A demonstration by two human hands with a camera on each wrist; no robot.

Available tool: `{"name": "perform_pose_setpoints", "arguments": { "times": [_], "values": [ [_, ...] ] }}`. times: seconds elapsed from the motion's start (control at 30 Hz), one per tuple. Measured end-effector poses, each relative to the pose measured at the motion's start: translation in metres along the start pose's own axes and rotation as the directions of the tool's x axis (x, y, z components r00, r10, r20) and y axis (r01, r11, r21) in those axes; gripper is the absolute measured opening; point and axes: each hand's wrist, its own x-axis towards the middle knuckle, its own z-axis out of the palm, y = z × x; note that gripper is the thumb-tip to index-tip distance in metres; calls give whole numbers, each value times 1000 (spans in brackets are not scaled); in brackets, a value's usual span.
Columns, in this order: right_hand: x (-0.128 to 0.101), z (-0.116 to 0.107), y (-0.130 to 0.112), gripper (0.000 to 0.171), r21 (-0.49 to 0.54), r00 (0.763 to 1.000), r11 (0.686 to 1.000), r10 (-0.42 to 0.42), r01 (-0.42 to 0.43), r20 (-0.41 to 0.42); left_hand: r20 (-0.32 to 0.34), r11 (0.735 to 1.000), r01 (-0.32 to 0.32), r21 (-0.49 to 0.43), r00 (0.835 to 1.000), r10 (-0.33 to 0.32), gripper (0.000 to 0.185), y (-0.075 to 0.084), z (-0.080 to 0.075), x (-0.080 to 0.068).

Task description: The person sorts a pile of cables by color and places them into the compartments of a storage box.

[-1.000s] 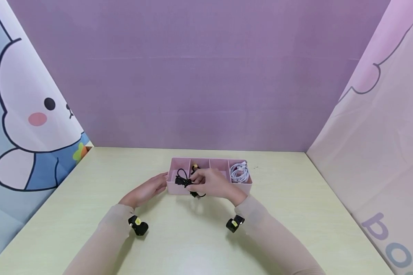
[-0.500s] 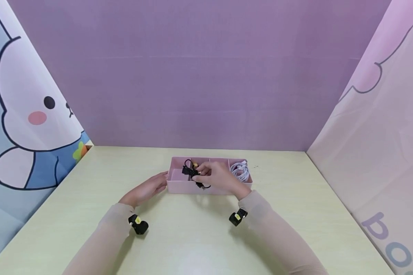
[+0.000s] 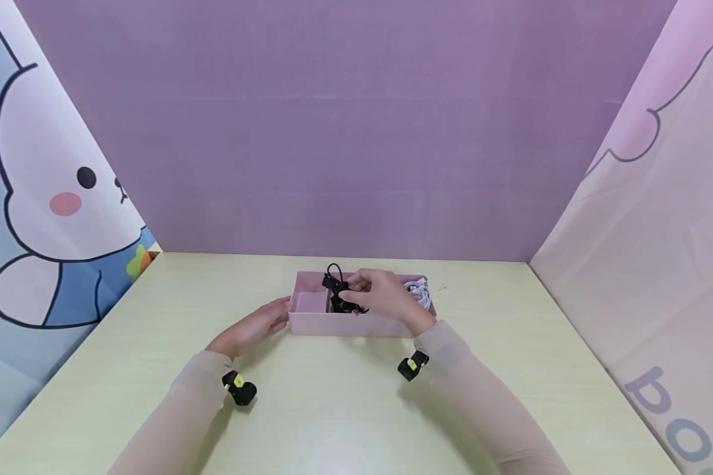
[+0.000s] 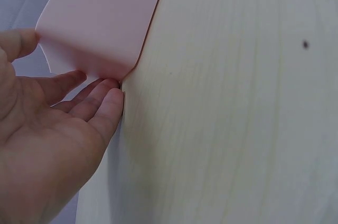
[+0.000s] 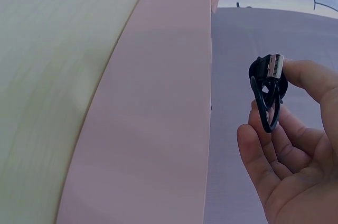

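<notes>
**Black cable held over the pink tray, tray steadied at its left end**

Head view: A bundled black cable (image 3: 340, 295) is pinched in the fingers of the right hand (image 3: 382, 298) and held just above the middle compartments of the pink divided tray (image 3: 356, 324). The tray's long axis is laid left to right across the pale table (image 3: 511, 369). The cable is carried at the left side of the right hand, with the open compartments directly beneath it. A coiled white cable (image 3: 418, 293) is seen in the rightmost compartment. The left hand (image 3: 255, 328) is laid against the tray's left end, fingers straight.

Left wrist view: The tray's end wall (image 4: 100, 18) is touched by relaxed, extended fingers (image 4: 103, 110); nothing is gripped.

Right wrist view: The cable's USB plug (image 5: 274, 66) is seen upright above the fingertips, the black loops being clamped between thumb and fingers. The tray's outer wall (image 5: 158, 108) lies beside the hand, to its left.
</notes>
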Motion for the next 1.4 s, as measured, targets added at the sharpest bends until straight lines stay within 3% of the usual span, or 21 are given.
{"name": "perform_pose_setpoints", "arguments": {
  "times": [0.43,0.93,1.4],
  "values": [
    [9,-3,3,34,7,999,1000,11,-11,-38,6,999,-13,-29,1000,13,65,-1,0,0],
    [15,-4,8,38,-8,996,997,77,-78,-49,-7,1000,13,-18,1000,-13,65,1,1,0],
    [18,0,11,37,-21,990,993,115,-117,-85,9,1000,-13,-21,1000,13,63,3,2,-1]
  ]
}}
